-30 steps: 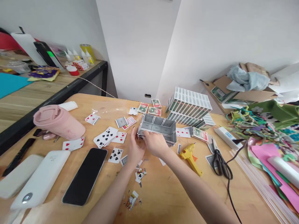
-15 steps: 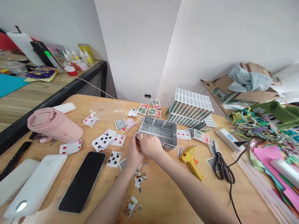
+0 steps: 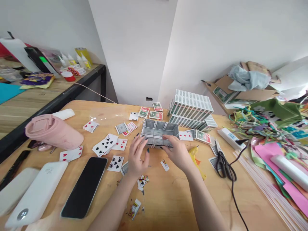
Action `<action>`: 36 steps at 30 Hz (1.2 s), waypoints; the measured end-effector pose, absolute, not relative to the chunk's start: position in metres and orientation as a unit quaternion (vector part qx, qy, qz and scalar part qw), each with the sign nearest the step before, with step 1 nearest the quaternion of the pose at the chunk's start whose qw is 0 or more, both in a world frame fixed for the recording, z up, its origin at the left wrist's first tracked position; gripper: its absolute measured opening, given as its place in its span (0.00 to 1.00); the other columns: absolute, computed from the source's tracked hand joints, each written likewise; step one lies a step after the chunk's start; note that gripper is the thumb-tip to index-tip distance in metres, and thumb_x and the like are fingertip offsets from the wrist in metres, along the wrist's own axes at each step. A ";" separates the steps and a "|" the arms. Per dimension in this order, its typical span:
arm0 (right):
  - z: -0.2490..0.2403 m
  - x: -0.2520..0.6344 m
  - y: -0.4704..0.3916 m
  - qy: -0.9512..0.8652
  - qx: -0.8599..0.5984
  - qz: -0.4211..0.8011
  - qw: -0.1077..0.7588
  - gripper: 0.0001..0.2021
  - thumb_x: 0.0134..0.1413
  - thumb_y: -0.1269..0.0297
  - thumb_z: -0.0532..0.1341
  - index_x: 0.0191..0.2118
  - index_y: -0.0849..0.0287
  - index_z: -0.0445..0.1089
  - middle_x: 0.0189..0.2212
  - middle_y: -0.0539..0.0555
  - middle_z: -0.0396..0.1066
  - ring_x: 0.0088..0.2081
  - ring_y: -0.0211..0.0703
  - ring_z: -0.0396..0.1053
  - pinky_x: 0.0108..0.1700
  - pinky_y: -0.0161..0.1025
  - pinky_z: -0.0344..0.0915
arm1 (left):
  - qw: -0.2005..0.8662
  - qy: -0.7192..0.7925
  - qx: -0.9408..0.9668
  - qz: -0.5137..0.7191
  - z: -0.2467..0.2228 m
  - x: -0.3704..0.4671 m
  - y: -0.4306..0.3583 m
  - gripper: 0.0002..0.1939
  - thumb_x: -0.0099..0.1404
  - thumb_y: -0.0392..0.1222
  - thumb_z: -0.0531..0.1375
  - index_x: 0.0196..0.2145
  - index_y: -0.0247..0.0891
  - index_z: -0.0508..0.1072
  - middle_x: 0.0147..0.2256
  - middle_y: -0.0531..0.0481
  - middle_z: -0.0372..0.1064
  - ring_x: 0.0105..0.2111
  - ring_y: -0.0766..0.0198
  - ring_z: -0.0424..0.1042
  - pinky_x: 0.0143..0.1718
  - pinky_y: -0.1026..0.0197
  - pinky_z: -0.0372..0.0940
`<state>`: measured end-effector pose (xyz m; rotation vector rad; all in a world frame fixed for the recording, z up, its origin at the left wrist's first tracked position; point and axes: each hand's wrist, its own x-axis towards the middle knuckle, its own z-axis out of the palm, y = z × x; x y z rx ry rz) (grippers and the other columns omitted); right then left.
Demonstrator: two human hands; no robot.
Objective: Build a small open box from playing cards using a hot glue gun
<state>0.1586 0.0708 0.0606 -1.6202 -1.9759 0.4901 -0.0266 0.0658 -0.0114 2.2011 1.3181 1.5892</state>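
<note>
An open box made of grey-backed playing cards (image 3: pixel 160 125) rests on the table in front of me. My left hand (image 3: pixel 138 157) is at its near left corner, fingers spread and thumb apart, holding nothing. At the near right side my right hand (image 3: pixel 178 153) pinches the front wall, fingers over the rim and thumb outside. Between my hands lies a small cut piece of a face card (image 3: pixel 165 165). A yellow glue gun (image 3: pixel 197 163) is partly hidden beside my right hand. More card scraps (image 3: pixel 143 180) lie near my left wrist.
Stacked card packs (image 3: pixel 192 104) stand behind the box. Black scissors (image 3: pixel 223 166), a power strip (image 3: pixel 231 138) and its cable are to the right. On the left are a phone (image 3: pixel 84 187), a white power bank (image 3: pixel 38 192), a pink tumbler (image 3: pixel 54 131) and loose cards (image 3: pixel 106 145).
My left hand has let go of the box's left corner and opened. My right hand has moved from that corner to the right side of the front wall. A cut card piece now shows.
</note>
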 end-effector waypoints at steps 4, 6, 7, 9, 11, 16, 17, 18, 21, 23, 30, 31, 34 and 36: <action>0.043 0.177 0.047 -0.695 -0.599 0.111 0.381 0.11 0.57 0.69 0.56 0.43 0.57 0.72 0.42 0.58 0.75 0.46 0.48 0.72 0.50 0.46 0.68 | 0.027 0.419 0.762 0.492 -0.018 -0.021 0.068 0.21 0.66 0.31 0.53 0.55 0.43 0.68 0.50 0.44 0.72 0.57 0.52 0.64 0.59 0.41 0.58; 0.038 0.179 0.035 -0.670 -0.597 0.067 0.436 0.10 0.58 0.69 0.55 0.41 0.56 0.73 0.40 0.58 0.76 0.46 0.47 0.72 0.51 0.46 0.68 | 0.015 0.433 0.758 0.488 -0.020 -0.020 0.069 0.19 0.66 0.31 0.53 0.53 0.42 0.70 0.48 0.45 0.73 0.56 0.53 0.66 0.59 0.40 0.57; 0.037 0.179 0.030 -0.652 -0.603 0.051 0.456 0.10 0.59 0.69 0.55 0.40 0.55 0.73 0.39 0.58 0.76 0.46 0.47 0.73 0.50 0.46 0.68 | 0.014 0.436 0.757 0.487 -0.020 -0.020 0.070 0.18 0.67 0.31 0.53 0.51 0.42 0.71 0.47 0.45 0.74 0.55 0.53 0.67 0.59 0.40 0.57; 0.035 0.180 0.022 -0.608 -0.631 0.048 0.479 0.09 0.59 0.67 0.55 0.39 0.55 0.73 0.37 0.57 0.77 0.43 0.47 0.74 0.47 0.46 0.70 | 0.027 0.434 0.761 0.482 -0.017 -0.023 0.075 0.16 0.67 0.31 0.53 0.47 0.43 0.74 0.43 0.46 0.76 0.52 0.55 0.69 0.58 0.44 0.60; 0.033 0.182 0.016 -0.556 -0.664 0.099 0.491 0.09 0.57 0.64 0.57 0.39 0.55 0.74 0.36 0.57 0.77 0.39 0.47 0.75 0.45 0.47 0.71 | 0.047 0.429 0.771 0.468 -0.010 -0.027 0.082 0.15 0.67 0.31 0.52 0.42 0.44 0.76 0.37 0.48 0.77 0.48 0.58 0.72 0.55 0.47 0.64; 0.023 0.196 0.010 -0.439 -0.642 0.316 0.544 0.11 0.50 0.57 0.64 0.37 0.58 0.75 0.34 0.57 0.78 0.35 0.47 0.77 0.41 0.46 0.75 | 0.084 0.392 0.811 0.427 0.009 -0.039 0.108 0.14 0.66 0.34 0.54 0.33 0.46 0.78 0.33 0.52 0.79 0.42 0.59 0.76 0.56 0.44 0.61; 0.021 0.199 0.009 -0.422 -0.637 0.331 0.554 0.12 0.49 0.56 0.65 0.37 0.58 0.75 0.33 0.57 0.78 0.34 0.47 0.77 0.40 0.47 0.75 | 0.104 0.386 0.816 0.418 0.011 -0.041 0.112 0.13 0.66 0.35 0.55 0.33 0.47 0.79 0.33 0.52 0.79 0.41 0.59 0.77 0.56 0.44 0.62; 0.019 0.201 0.008 -0.408 -0.636 0.337 0.562 0.13 0.48 0.55 0.66 0.36 0.58 0.75 0.32 0.57 0.78 0.34 0.47 0.76 0.40 0.47 0.75 | 0.125 0.384 0.818 0.410 0.013 -0.044 0.114 0.12 0.66 0.36 0.55 0.33 0.47 0.79 0.33 0.53 0.79 0.40 0.59 0.77 0.56 0.44 0.62; 0.014 0.207 0.003 -0.385 -0.636 0.350 0.570 0.15 0.45 0.54 0.68 0.36 0.59 0.76 0.32 0.57 0.78 0.33 0.47 0.76 0.38 0.47 0.75 | 0.169 0.392 0.821 0.378 0.014 -0.053 0.120 0.09 0.64 0.41 0.58 0.34 0.47 0.79 0.35 0.51 0.79 0.43 0.57 0.76 0.56 0.44 0.62; 0.012 0.208 -0.002 -0.372 -0.635 0.362 0.572 0.15 0.44 0.54 0.69 0.35 0.59 0.76 0.31 0.56 0.78 0.32 0.46 0.76 0.38 0.46 0.75 | 0.166 0.392 0.839 0.339 0.014 -0.058 0.123 0.07 0.62 0.41 0.60 0.35 0.46 0.79 0.38 0.50 0.79 0.46 0.56 0.74 0.58 0.44 0.60; 0.012 0.203 -0.017 -0.363 -0.641 0.391 0.552 0.15 0.43 0.51 0.69 0.31 0.58 0.76 0.25 0.54 0.77 0.28 0.45 0.75 0.33 0.43 0.74 | 0.078 0.384 0.880 0.268 0.027 -0.061 0.112 0.09 0.60 0.39 0.59 0.23 0.45 0.74 0.23 0.55 0.74 0.27 0.61 0.73 0.59 0.41 0.57; 0.011 0.201 -0.018 -0.370 -0.639 0.403 0.541 0.16 0.44 0.49 0.68 0.29 0.59 0.76 0.20 0.52 0.75 0.24 0.44 0.73 0.29 0.41 0.73 | 0.063 0.386 0.881 0.268 0.030 -0.058 0.106 0.09 0.59 0.38 0.59 0.22 0.45 0.73 0.22 0.55 0.73 0.25 0.61 0.72 0.59 0.41 0.56; 0.011 0.193 -0.015 -0.387 -0.641 0.439 0.498 0.21 0.49 0.43 0.62 0.28 0.60 0.76 0.12 0.49 0.67 0.12 0.37 0.61 0.16 0.35 0.63 | 0.020 0.398 0.878 0.265 0.037 -0.044 0.084 0.13 0.59 0.36 0.57 0.18 0.43 0.68 0.17 0.54 0.67 0.22 0.61 0.69 0.56 0.41 0.59; 0.011 0.183 -0.010 -0.408 -0.643 0.443 0.473 0.26 0.54 0.41 0.56 0.33 0.62 0.76 0.15 0.51 0.70 0.12 0.36 0.61 0.15 0.35 0.62 | -0.032 0.418 0.873 0.250 0.039 -0.030 0.068 0.14 0.61 0.34 0.55 0.18 0.42 0.67 0.16 0.53 0.65 0.22 0.60 0.69 0.53 0.42 0.61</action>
